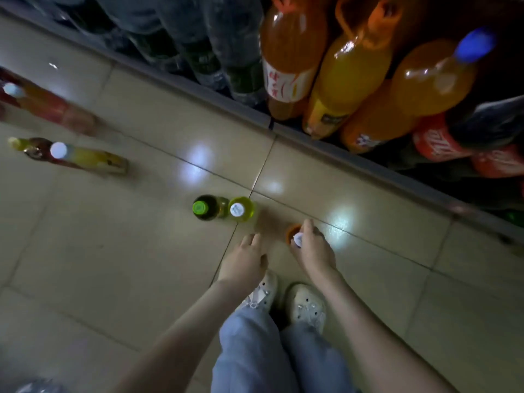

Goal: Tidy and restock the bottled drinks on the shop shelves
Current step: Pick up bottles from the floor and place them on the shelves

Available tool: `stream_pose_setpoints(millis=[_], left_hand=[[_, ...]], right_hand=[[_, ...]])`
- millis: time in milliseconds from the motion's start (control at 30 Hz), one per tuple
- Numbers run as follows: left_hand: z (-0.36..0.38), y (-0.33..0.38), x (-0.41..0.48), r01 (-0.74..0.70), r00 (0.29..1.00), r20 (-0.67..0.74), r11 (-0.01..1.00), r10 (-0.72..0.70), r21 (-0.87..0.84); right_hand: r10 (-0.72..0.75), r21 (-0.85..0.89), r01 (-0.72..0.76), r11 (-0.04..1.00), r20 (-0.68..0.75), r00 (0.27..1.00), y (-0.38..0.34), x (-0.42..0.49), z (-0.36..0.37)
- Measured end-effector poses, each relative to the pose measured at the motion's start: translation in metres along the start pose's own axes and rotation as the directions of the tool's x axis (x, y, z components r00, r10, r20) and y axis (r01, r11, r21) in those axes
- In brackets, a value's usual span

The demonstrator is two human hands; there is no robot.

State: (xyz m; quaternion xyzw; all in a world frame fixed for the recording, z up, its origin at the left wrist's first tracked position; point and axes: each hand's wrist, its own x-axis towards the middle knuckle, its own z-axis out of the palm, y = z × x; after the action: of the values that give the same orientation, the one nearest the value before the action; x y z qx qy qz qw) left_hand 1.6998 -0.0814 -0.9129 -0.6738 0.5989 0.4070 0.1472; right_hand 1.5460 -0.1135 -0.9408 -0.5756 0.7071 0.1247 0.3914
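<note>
1. At your 11 o'clock, a green-capped dark plastic bottle (202, 207) stands just beside a white-capped yellow plastic bottle (241, 209) on the glossy tile floor (113, 251).
2. Your left hand (245, 259) hangs loosely curled, empty.
3. Your right hand (313, 249) curls round the top of the white-capped small orange plastic bottle (292, 232), which stands on the floor at 12 o'clock. It is probably light and slick: hold the stiff neck.

I'm gripping cap of orange btl (291, 231) w/ R hand (312, 246); my L hand (245, 259) is hovering just left, fingers relaxed.
</note>
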Motion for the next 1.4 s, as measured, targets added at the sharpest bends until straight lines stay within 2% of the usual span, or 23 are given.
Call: stream_pose_setpoints(millis=[100, 233, 400, 533, 600, 667, 800, 900, 967, 1067, 1133, 1167, 1267, 1400], left_hand=[[-0.009, 0.008, -0.013, 0.0, 1.0, -0.01, 0.999, -0.001, -0.036], [-0.069, 0.046, -0.06, -0.047, 0.998, -0.033, 0.996, 0.045, -0.078], [-0.193, 0.138, -0.15, -0.195, 0.98, -0.064, 0.973, 0.189, -0.124], [-0.3, 0.223, -0.237, -0.375, 0.918, -0.17, 0.925, 0.36, -0.067], [-0.346, 0.265, -0.278, -0.507, 0.841, -0.236, 0.861, 0.487, -0.03], [-0.381, 0.307, -0.315, -0.639, 0.732, -0.283, 0.769, 0.619, 0.029], [-0.417, 0.389, -0.374, -0.841, 0.438, -0.309, 0.506, 0.844, 0.189], [-0.427, 0.444, -0.399, -0.901, 0.195, -0.353, 0.309, 0.915, 0.304], [-0.429, 0.477, -0.405, -0.9, 0.066, -0.381, 0.219, 0.922, 0.376], [-0.43, 0.523, -0.405, -0.874, -0.017, -0.426, 0.194, 0.904, 0.446], [-0.428, 0.551, -0.398, -0.836, -0.03, -0.439, 0.218, 0.898, 0.504], [-0.427, 0.563, -0.393, -0.813, -0.002, -0.432, 0.25, 0.902, 0.525], [-0.426, 0.59, -0.374, -0.726, 0.159, -0.395, 0.378, 0.905, 0.574], [-0.429, 0.611, -0.357, -0.655, 0.272, -0.413, 0.481, 0.869, 0.582]], right_hand=[[-0.012, -0.079, 0.015, 0.997, 0.04, 0.999, -0.012, -0.015, -0.006], [-0.013, -0.114, 0.013, 0.993, 0.001, 1.0, -0.037, -0.072, -0.077], [-0.067, 0.036, 0.075, 0.997, -0.173, 0.983, -0.07, -0.189, -0.229], [-0.013, 0.283, 0.145, 0.948, -0.419, 0.908, -0.082, -0.29, -0.359], [0.033, 0.368, 0.214, 0.905, -0.562, 0.826, -0.081, -0.337, -0.416], [0.075, 0.406, 0.288, 0.867, -0.679, 0.731, -0.074, -0.376, -0.462], [0.171, 0.384, 0.437, 0.813, -0.876, 0.451, -0.045, -0.431, -0.538], [0.276, 0.391, 0.503, 0.771, -0.917, 0.289, -0.011, -0.454, -0.587], [0.344, 0.405, 0.497, 0.768, -0.914, 0.214, 0.015, -0.46, -0.614], [0.371, 0.399, 0.437, 0.806, -0.916, 0.151, 0.052, -0.456, -0.649], [0.341, 0.387, 0.401, 0.83, -0.922, 0.184, 0.072, -0.446, -0.668], [0.315, 0.377, 0.386, 0.842, -0.925, 0.214, 0.08, -0.441, -0.677], [0.204, 0.282, 0.326, 0.902, -0.945, 0.254, 0.092, -0.423, -0.704], [0.065, 0.119, 0.189, 0.975, -0.962, 0.267, 0.086, -0.404, -0.726]])
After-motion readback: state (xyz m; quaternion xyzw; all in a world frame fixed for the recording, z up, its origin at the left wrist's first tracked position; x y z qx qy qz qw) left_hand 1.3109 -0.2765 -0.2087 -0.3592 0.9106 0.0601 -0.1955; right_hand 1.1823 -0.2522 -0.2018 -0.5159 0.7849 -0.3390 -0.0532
